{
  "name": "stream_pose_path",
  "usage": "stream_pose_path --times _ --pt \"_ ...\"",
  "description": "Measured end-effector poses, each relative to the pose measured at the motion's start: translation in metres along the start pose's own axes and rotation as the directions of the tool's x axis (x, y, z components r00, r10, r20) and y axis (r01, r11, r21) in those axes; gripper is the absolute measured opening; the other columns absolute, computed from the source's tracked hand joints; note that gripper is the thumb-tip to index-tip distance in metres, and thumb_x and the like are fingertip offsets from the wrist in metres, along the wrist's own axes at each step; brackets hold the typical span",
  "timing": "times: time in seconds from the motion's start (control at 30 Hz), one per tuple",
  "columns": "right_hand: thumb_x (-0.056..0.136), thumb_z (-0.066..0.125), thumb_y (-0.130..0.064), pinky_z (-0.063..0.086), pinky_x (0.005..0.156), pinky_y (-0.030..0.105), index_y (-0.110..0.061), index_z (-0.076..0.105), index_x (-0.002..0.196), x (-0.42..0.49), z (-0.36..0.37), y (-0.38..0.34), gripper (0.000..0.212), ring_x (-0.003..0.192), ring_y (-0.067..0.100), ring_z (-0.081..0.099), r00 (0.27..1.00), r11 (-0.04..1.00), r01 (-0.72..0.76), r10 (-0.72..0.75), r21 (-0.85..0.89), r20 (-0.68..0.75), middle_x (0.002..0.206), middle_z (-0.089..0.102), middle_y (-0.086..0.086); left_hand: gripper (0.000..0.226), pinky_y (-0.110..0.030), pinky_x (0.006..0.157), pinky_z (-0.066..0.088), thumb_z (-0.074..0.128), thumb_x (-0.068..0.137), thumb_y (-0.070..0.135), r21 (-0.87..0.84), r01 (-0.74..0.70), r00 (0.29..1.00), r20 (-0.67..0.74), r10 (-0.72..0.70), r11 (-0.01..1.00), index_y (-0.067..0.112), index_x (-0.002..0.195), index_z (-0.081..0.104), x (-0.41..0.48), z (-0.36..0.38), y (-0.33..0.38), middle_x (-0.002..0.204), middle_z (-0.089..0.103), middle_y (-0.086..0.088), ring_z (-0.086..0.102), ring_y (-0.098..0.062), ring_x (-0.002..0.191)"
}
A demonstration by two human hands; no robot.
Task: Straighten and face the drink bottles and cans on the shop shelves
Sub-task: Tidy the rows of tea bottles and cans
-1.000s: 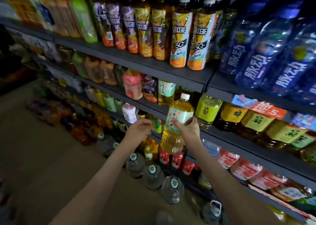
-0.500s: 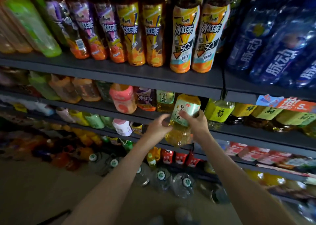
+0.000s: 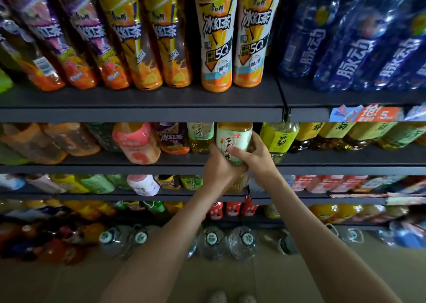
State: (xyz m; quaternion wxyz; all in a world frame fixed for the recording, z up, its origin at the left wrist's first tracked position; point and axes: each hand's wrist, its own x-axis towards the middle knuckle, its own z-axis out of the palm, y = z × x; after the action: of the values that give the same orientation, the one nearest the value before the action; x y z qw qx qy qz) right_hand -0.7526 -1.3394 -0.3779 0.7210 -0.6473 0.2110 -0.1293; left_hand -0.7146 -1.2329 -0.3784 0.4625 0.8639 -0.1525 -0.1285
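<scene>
Dim shop w/ tiered dark grey shelves (image 3: 138,115), tan floor (image 3: 276,277) below.

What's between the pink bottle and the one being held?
In the head view, two: a purple-labelled bottle and a green-labelled tea bottle, left of the held bottle.

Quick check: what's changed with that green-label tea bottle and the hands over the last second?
The green-label tea bottle rose and went forward, from open air into the row on the second shelf; whether it is set down is unclear. The left hand, empty before, now grips it too. The right hand kept its hold; neighbouring bottles stayed put.
</scene>
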Motion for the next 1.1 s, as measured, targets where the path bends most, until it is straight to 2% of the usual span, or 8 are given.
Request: stream_pose_path --times 0.13,0.3,0.4,0.5,0.73,0.87,0.97,1.1 --pt "0.078 0.077 -0.017 0.053 0.093 0.039 -0.019 0.047 0.133 0.0 -0.004 0.008 0.062 0.108 0.016 0.063 0.999 0.996 0.048 -0.047 -0.073 0.016 0.117 0.066 0.002 0.07 -0.032 0.067 0.054 0.077 0.073 0.037 -0.057 -0.032 0.997 -0.077 0.027 0.998 0.012 0.123 0.033 0.003 0.012 -0.002 0.111 0.06 -0.004 0.063 -0.024 0.093" --pt "0.079 0.069 -0.038 0.05 0.096 0.044 -0.032 0.043 0.137 0.002 -0.006 0.032 0.064 0.117 0.009 0.057 0.997 0.975 0.053 -0.065 -0.218 -0.051 0.126 0.061 -0.008 0.044 -0.016 0.052 0.037 0.066 0.081 0.017 -0.055 -0.053 0.986 -0.162 0.043 0.997 0.018 0.104 0.029 0.016 0.024 -0.007 0.099 0.051 0.003 0.058 -0.018 0.086" --pt "0.09 0.061 -0.024 0.053 0.091 0.041 -0.036 0.043 0.136 0.01 -0.004 0.041 0.051 0.108 0.004 0.061 0.991 0.964 0.083 -0.106 -0.251 -0.08 0.118 0.064 -0.013 0.049 -0.014 0.053 0.04 0.071 0.078 0.019 -0.13 -0.038 0.987 -0.159 0.017 0.991 0.022 0.106 0.031 0.025 0.034 -0.014 0.101 0.056 0.003 0.06 -0.016 0.088" --pt "0.094 0.056 -0.019 0.054 0.09 0.044 -0.044 0.032 0.143 0.021 -0.005 0.047 0.06 0.11 0.007 0.061 0.987 0.963 0.107 -0.133 -0.248 -0.089 0.122 0.063 -0.012 0.054 -0.013 0.061 0.044 0.074 0.077 0.019 -0.187 -0.042 0.983 -0.183 0.008 0.982 0.026 0.112 0.034 0.034 0.042 -0.019 0.107 0.062 0.001 0.061 -0.014 0.092" --pt "0.088 0.064 -0.012 0.053 0.093 0.038 -0.036 0.032 0.145 0.03 -0.007 0.055 0.07 0.113 0.007 0.06 0.973 0.986 0.126 -0.144 -0.112 -0.179 0.132 0.058 -0.01 0.057 -0.03 0.079 0.051 0.066 0.08 0.016 -0.057 -0.09 0.975 -0.209 0.077 0.994 0.012 0.129 0.038 0.055 0.053 -0.019 0.113 0.061 -0.004 0.061 -0.02 0.101" --pt "0.066 0.08 -0.039 0.056 0.085 0.038 -0.021 0.056 0.12 0.035 -0.008 0.059 0.062 0.096 0.013 0.067 0.968 0.988 -0.119 0.094 -0.094 -0.231 0.111 0.069 -0.003 0.071 -0.027 0.071 0.048 0.074 0.077 0.032 -0.007 -0.05 0.989 -0.138 0.049 0.999 0.007 0.132 0.036 0.038 0.058 -0.033 0.114 0.063 -0.008 0.063 -0.024 0.101" --pt "0.07 0.083 -0.024 0.057 0.078 0.034 -0.009 0.062 0.11 0.032 -0.01 0.065 0.047 0.091 0.021 0.068 0.932 0.948 -0.318 0.319 0.035 -0.174 0.102 0.071 0.008 0.083 -0.031 0.072 0.051 0.081 0.067 0.037 0.069 -0.049 0.995 -0.078 0.055 0.996 0.009 0.131 0.038 0.021 0.061 -0.052 0.11 0.066 -0.008 0.065 -0.026 0.098" --pt "0.063 0.087 -0.025 0.057 0.081 0.036 -0.01 0.062 0.113 0.029 -0.015 0.076 0.058 0.094 0.021 0.069 0.944 0.949 -0.314 0.314 0.021 -0.106 0.104 0.071 0.008 0.089 -0.031 0.078 0.051 0.081 0.068 0.037 0.027 0.011 0.999 -0.042 -0.01 1.0 0.014 0.138 0.03 0.012 0.057 -0.059 0.119 0.06 -0.003 0.061 -0.021 0.103"
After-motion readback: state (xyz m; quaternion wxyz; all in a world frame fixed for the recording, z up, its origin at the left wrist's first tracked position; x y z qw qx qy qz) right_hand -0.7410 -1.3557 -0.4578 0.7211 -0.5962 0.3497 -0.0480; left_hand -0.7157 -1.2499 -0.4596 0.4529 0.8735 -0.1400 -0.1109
